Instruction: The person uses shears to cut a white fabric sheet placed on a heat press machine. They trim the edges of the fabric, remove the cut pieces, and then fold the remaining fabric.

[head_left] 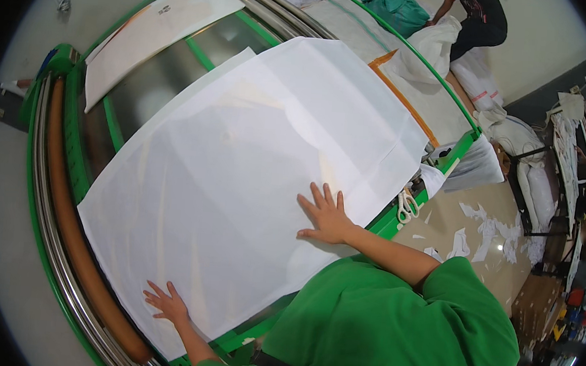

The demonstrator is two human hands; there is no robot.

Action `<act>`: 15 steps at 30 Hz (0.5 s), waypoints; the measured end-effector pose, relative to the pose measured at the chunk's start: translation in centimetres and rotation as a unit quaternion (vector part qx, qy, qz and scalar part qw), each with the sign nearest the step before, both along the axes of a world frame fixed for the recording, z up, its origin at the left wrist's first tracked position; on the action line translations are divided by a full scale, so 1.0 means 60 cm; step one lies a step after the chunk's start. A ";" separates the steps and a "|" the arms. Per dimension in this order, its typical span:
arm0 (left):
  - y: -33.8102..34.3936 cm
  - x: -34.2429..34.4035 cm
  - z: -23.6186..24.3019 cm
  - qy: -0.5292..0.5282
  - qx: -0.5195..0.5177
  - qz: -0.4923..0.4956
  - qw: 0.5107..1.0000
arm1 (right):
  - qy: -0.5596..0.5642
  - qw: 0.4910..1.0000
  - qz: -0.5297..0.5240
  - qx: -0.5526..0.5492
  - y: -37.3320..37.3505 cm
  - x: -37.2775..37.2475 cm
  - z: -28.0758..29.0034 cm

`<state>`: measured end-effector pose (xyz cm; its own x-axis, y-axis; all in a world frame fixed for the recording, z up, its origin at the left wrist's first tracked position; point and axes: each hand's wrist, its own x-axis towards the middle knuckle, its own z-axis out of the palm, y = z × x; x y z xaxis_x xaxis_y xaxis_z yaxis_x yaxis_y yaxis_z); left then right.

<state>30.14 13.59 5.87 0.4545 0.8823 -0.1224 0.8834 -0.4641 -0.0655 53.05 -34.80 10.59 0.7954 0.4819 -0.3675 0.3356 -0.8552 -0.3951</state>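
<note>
A large white sheet [224, 177] lies spread over the bed of a green-framed roller machine, with faint coloured shapes showing through it from beneath. My left hand [168, 304] rests flat on its near left part, fingers spread. Farther right, my right hand [325, 216] presses flat on the same sheet, fingers apart, near the edge closest to me. Neither hand grips anything. What lies under the sheet is mostly hidden. White-handled scissors [407, 207] lie on the green frame to the right of the sheet.
Metal rollers and a brown roller [75, 235] run along the left side. Another white sheet [160, 28] lies at the far left. A green rail [413, 51] bounds the far right, where another person [481, 22] bends over sacks. White scraps [485, 232] litter the floor at right.
</note>
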 end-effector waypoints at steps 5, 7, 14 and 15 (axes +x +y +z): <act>-0.093 0.007 0.005 -0.067 0.008 -0.052 0.996 | -0.128 0.979 -0.089 0.134 -0.126 0.006 -0.030; -0.171 0.005 0.009 -0.096 -0.010 -0.076 0.992 | -0.161 0.962 -0.149 0.164 -0.195 -0.003 -0.021; -0.480 -0.015 -0.021 -0.118 -0.083 -0.169 0.975 | -0.013 0.977 -0.204 0.058 -0.377 -0.061 0.012; -0.515 0.000 -0.008 -0.114 -0.106 -0.176 0.972 | -0.082 0.974 -0.171 0.122 -0.406 -0.075 -0.023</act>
<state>30.12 -17.30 5.38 0.7598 0.6335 -0.1462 0.6483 -0.7214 0.2436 48.56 -59.16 9.20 0.9635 0.2346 -0.1287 0.1228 -0.8152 -0.5661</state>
